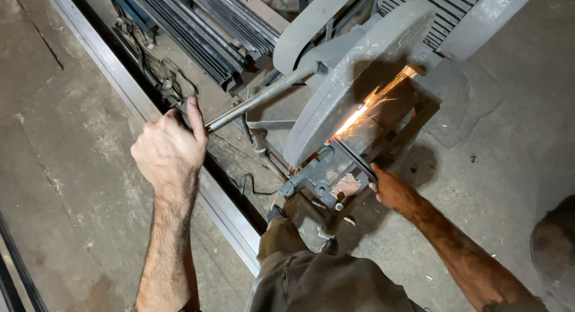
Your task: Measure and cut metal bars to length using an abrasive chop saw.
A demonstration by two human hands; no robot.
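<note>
Steel bar (354,158), thin and dark, lies clamped in the vise (320,174) of a chop saw on the floor, and the cut looks under way rather than finished: sparks (371,105) fly up from under the grey blade guard (353,78) where the disc meets the metal, and the bar shows no parted end that I can see. The left hand (169,150) is closed in a fist round the end of the saw's long handle (254,102), thumb lying up along it, forearm stretched straight out from the body. The right hand (389,189) reaches in low with the arm extended, fingers pinching the near end of the bar just beside the vise. Beyond them, a long pale metal rail (138,102) runs across the concrete floor (66,168), and a bundle of dark steel lengths (203,30) is stacked behind the saw.
</note>
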